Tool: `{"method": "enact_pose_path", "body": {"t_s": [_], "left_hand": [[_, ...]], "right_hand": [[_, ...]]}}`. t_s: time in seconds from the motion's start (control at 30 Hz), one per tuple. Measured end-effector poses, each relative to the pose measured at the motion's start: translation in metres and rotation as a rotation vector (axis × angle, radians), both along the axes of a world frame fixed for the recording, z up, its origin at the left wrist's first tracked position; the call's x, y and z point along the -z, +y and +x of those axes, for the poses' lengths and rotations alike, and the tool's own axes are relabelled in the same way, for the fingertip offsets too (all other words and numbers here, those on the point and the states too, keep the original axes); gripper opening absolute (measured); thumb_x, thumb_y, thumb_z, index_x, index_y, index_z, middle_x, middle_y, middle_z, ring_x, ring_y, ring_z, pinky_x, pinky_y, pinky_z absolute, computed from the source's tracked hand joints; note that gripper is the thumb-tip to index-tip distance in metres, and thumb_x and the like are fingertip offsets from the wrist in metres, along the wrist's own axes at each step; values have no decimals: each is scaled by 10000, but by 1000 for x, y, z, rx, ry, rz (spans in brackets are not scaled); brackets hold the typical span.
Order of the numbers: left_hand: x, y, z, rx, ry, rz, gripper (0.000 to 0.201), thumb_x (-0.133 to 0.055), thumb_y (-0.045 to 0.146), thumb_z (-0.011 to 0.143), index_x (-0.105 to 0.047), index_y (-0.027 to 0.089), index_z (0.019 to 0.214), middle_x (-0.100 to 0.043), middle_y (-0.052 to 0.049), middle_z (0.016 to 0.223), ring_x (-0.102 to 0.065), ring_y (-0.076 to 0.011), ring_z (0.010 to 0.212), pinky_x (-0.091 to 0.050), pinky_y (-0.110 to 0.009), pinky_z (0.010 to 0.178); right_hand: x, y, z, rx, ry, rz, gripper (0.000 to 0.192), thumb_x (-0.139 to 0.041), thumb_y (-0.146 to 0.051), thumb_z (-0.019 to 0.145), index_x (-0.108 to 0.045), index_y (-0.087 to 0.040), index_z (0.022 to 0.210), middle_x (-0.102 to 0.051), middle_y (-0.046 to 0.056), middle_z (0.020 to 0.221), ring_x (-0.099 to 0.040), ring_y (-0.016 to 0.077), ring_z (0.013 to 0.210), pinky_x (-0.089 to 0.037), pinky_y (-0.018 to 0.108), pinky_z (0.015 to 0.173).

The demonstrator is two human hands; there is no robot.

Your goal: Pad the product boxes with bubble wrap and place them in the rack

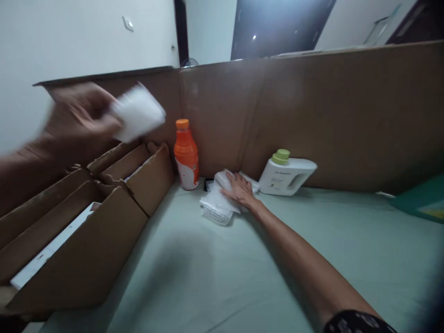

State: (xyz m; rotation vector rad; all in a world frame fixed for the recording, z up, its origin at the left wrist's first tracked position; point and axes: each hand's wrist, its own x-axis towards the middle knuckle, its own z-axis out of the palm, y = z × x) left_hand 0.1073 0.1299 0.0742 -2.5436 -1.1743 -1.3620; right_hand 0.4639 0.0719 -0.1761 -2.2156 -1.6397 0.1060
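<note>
Some room: box [152, 180] edge to bubble wrap [217, 209] under right hand [240, 189].

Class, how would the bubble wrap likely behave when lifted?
The bubble wrap would probably flop, since it lies creased under the right hand. It is likely light for its size, being thin, see-through, bumpy sheet. Its loosely folded layers may spread apart if only one edge is lifted.

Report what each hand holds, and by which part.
Left hand: a blurred white item, pinched by its left edge. Right hand: lying on bubble wrap; whether it grips cannot be told.
</note>
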Motion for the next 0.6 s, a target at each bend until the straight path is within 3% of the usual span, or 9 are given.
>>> {"method": "enact_pose_path", "body": {"t_s": [0.07,0.1,0.2,0.3,0.4,0.47,0.53,0.6], "left_hand": [[31,-40,44,216,212,35,235,-609,382,709,-661,190,835,-633,3,742,-551,-135,600,-438,-283,582],[51,-53,65,243,324,-2,213,-606,355,725,-661,204,866,-665,-8,768,-587,-153,620,-452,-292,602],[112,-65,120,92,550,-180,217,-574,322,829,-647,210,1000,-716,-86,1007,-683,-262,921,-511,-363,818],[167,-59,155,41,567,-284,419,-644,409,827,-628,176,1175,-659,-185,1236,-645,-380,1122,-498,-479,938],[213,-55,162,-19,531,-375,788,-647,599,809,-453,187,1452,-390,-261,1548,-516,-475,1309,-478,-568,973],[239,-56,154,-57,488,-435,904,-598,651,830,-294,206,1556,-202,-260,1639,-374,-485,1428,-437,-584,1032],[259,-59,142,-68,423,-501,965,-584,654,838,-197,193,1591,-110,-259,1662,-251,-468,1494,-384,-573,1093],[273,-61,134,-54,379,-552,1001,-604,648,826,-174,176,1597,-112,-263,1661,-218,-449,1511,-356,-563,1121]], "right_hand": [[-13,-11,11,-15,48,5,812,-663,-552,828,-405,-231,1527,-400,180,1577,-381,387,1427,-342,527,1102],[-18,-20,16,-8,70,19,780,-633,-557,851,-411,-231,1523,-401,171,1579,-384,367,1433,-356,509,1103],[-25,-58,30,31,113,62,578,-543,-453,922,-505,-212,1446,-491,151,1513,-457,316,1395,-403,473,1091],[-19,-107,37,21,139,72,420,-594,-359,889,-640,-211,1279,-579,124,1426,-536,301,1334,-438,450,1081],[-3,-148,38,-16,161,72,382,-631,-326,864,-669,-207,1225,-564,132,1447,-543,294,1335,-440,449,1090],[7,-164,36,-43,178,70,399,-632,-320,864,-661,-212,1247,-539,137,1475,-531,288,1351,-436,449,1096],[15,-170,31,-65,194,66,443,-641,-327,860,-644,-214,1288,-512,140,1501,-509,291,1370,-420,449,1108],[20,-167,21,-86,197,52,529,-653,-361,857,-595,-219,1364,-466,146,1540,-468,302,1403,-395,464,1123]]}}
